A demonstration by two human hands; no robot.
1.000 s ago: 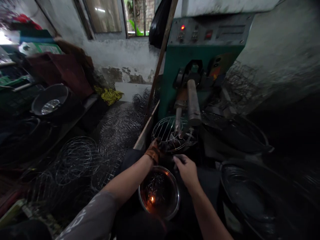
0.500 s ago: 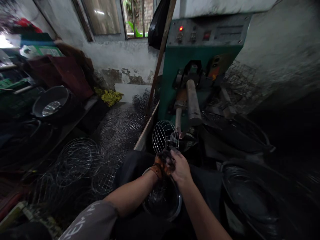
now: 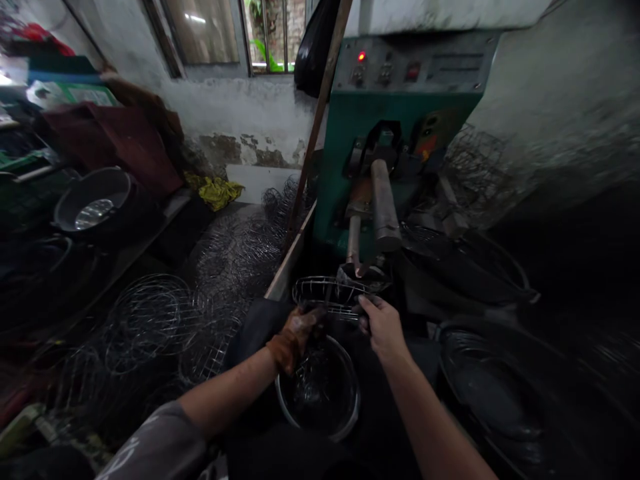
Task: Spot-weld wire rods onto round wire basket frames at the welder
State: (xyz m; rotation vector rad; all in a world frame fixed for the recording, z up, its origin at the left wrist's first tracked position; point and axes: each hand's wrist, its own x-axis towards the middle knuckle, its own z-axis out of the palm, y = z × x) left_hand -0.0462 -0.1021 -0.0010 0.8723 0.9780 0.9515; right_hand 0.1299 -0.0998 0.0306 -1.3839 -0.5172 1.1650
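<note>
My left hand (image 3: 296, 335), in a stained orange-brown glove, is closed on the near left side of a round wire rack (image 3: 313, 283). My bare right hand (image 3: 384, 325) pinches the rack's right side between thumb and fingers. The rack is tilted almost edge-on to me, just in front of the lower electrode (image 3: 353, 243) of a green spot-welding machine (image 3: 345, 127). Under my hands, in my lap, sits a round metal bowl (image 3: 356, 407) with small shiny wire pieces (image 3: 313, 387) inside. Dark shadow hides some of my left fingertips.
The thick upper electrode arm (image 3: 385, 207) juts out above the rack. Piled wire racks (image 3: 150, 313) cover the floor to the left, beside a wooden board (image 3: 290, 257). Dark basins (image 3: 443, 373) stand on the right. A black pot (image 3: 127, 190) rests on the left bench.
The wire rack has tipped from facing me to nearly edge-on. My hands have moved apart, the left going left and the right going right onto the rack's edge.
</note>
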